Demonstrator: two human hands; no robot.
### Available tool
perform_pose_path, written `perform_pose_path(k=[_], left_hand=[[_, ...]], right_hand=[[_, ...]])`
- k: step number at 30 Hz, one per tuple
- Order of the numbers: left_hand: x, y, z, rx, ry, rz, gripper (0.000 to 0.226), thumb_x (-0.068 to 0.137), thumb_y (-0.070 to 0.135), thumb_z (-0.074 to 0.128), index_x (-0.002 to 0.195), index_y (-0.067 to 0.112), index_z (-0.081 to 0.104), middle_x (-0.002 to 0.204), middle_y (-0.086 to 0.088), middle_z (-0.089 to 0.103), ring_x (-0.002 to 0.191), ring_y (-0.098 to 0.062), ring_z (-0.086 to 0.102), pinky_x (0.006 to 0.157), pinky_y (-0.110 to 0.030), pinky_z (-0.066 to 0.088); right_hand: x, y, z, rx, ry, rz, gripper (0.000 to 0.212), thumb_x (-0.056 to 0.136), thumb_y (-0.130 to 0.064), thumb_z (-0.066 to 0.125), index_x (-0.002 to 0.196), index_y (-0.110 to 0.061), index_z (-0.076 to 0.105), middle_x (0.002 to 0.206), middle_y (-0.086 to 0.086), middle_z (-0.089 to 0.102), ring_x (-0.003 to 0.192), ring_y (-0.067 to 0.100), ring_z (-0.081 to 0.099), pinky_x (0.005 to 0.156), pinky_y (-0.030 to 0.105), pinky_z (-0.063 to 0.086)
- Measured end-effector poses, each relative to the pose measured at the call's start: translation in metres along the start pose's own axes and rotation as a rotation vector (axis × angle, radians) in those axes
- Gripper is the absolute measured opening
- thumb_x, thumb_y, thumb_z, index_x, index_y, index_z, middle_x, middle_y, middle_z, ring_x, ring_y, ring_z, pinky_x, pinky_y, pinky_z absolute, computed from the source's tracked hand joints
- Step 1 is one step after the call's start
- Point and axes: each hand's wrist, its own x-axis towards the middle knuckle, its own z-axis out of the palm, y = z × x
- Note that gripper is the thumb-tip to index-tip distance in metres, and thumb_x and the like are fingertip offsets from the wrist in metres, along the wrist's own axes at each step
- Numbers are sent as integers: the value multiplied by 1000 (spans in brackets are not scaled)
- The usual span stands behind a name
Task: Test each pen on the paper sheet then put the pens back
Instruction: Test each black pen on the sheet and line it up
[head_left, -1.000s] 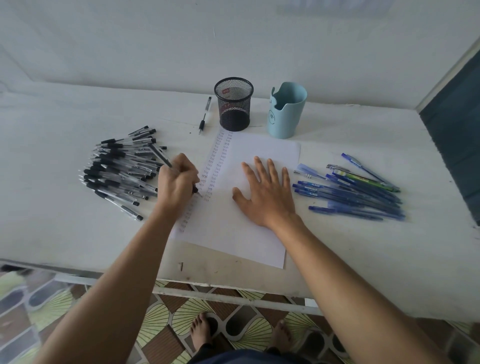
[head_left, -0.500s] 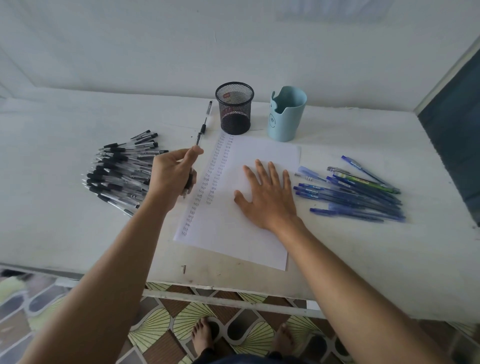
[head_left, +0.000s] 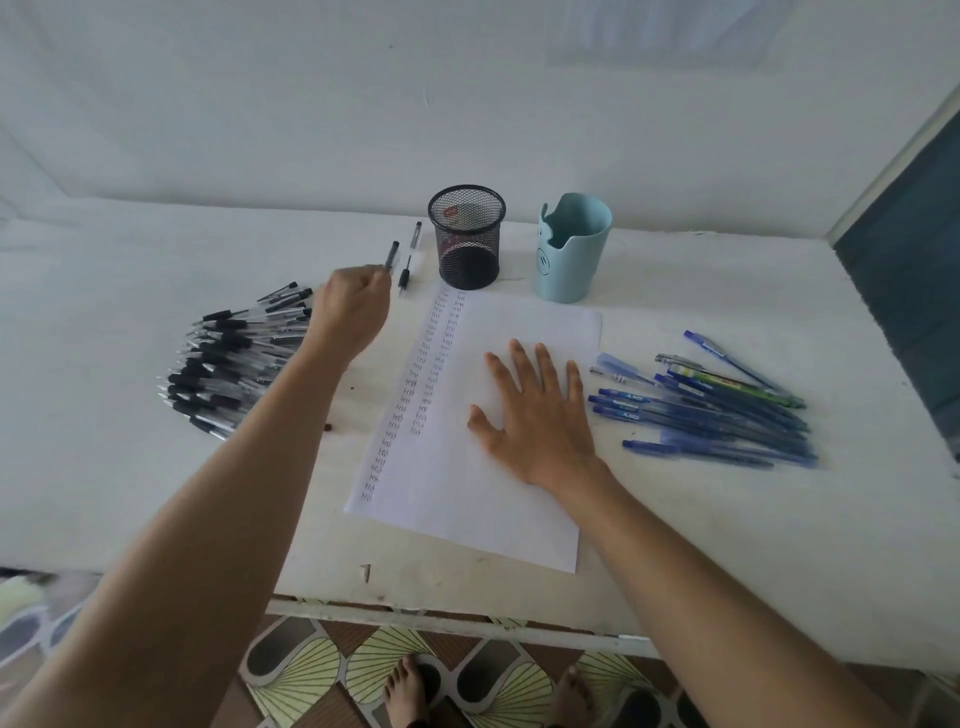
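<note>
Left hand (head_left: 353, 312) is extended toward the far side of the table (head_left: 727, 545), fingers curled round a black pen (head_left: 391, 255). The pen's dark end projects beyond my knuckles, pointing far and slightly right. Right hand (head_left: 535, 415) lies flat on the paper sheet (head_left: 467, 519), fingers spread, gripping nothing and pinning the sheet.

Governing relation: a single black pen (head_left: 410, 260) lies on the table just right of the held pen and just left of the mesh cup (head_left: 466, 236). Its long axis runs near to far, roughly parallel to the held pen. I judge the held pen belongs beside it, and my left hand is the nearer one.

Obstruction: the mesh cup stands close on the right, so any drift rightward risks a knock. A blue cup (head_left: 571, 249) stands further right. The black pen pile (head_left: 234, 358) lies left of the sheet, partly under my forearm. The blue pens (head_left: 717, 410) lie right of the sheet, well apart from this move.
</note>
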Motion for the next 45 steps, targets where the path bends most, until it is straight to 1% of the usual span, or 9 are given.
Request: perform_pose_path(k=[2, 5, 13, 17, 19, 23, 28, 36, 45], left_hand=[[19, 4, 6, 136, 32, -16, 33, 92, 23, 44, 111, 14, 70, 95, -10, 69, 107, -32, 54, 82, -36, 41], [46, 5, 14, 153, 50, -34, 41, 95, 18, 49, 134, 6, 59, 125, -14, 66, 130, -32, 43, 98, -33, 39], [80, -1, 28, 246, -2, -5, 33, 97, 23, 57, 119, 2, 69, 120, -18, 68, 122, -33, 54, 97, -35, 46], [80, -2, 32, 295, -40, 62, 32, 99, 19, 48, 70, 4, 50, 74, -23, 53, 82, -36, 48, 68, -37, 34], [75, -2, 30, 297, -44, 80, 25, 97, 15, 44, 76, 10, 55, 74, -21, 49, 80, -34, 44, 67, -35, 31], [60, -9, 19, 195, 38, 94, 35, 97, 11, 44, 125, 11, 66, 118, -14, 69, 113, -33, 60, 99, -31, 42], [38, -28, -14, 187, 156, 158, 35, 90, 4, 47, 107, 17, 75, 104, -7, 74, 102, -29, 63, 95, -29, 44], [3, -49, -45, 694, 41, -14, 40, 86, 15, 56, 125, 21, 66, 136, -10, 52, 127, -34, 39, 104, -50, 29], [-4, -58, -45, 529, 177, 115, 26, 91, -8, 55, 109, 0, 72, 114, -23, 64, 108, -42, 56, 91, -47, 47]], right_hand=[[0, 0, 1, 0, 8, -3, 88, 78, -68, -6, 159, -32, -1, 168, -1, -10, 153, 25, -14, 121, 54, -12], [1, 1, 3, 8, 22, -6, 90, 77, -68, -6, 159, -32, -1, 168, -1, -10, 153, 26, -13, 121, 54, -11], [0, 1, 4, 0, 41, -11, 87, 80, -67, -4, 159, -31, 2, 168, 0, -7, 154, 27, -9, 121, 55, -7], [0, 1, 4, 10, 42, -11, 86, 81, -67, -3, 159, -31, 3, 168, 0, -7, 154, 27, -9, 121, 55, -7], [0, 1, 4, 7, 35, -11, 85, 82, -67, -2, 159, -32, 1, 168, 0, -9, 154, 27, -11, 121, 55, -8], [0, 1, 3, 2, 28, -11, 78, 89, -65, 8, 159, -32, 0, 168, 0, -10, 153, 26, -13, 121, 55, -9], [-1, 0, 2, 5, 25, -5, 76, 92, -64, 14, 159, -31, 1, 168, 0, -9, 153, 26, -14, 121, 54, -11], [-2, -1, 1, 20, 25, 11, 81, 87, -65, 12, 160, -31, 5, 168, 0, -6, 153, 25, -12, 121, 53, -10], [-2, -2, 0, 14, 32, 13, 81, 86, -66, 10, 159, -30, 7, 168, 0, -4, 154, 26, -9, 122, 54, -8]])
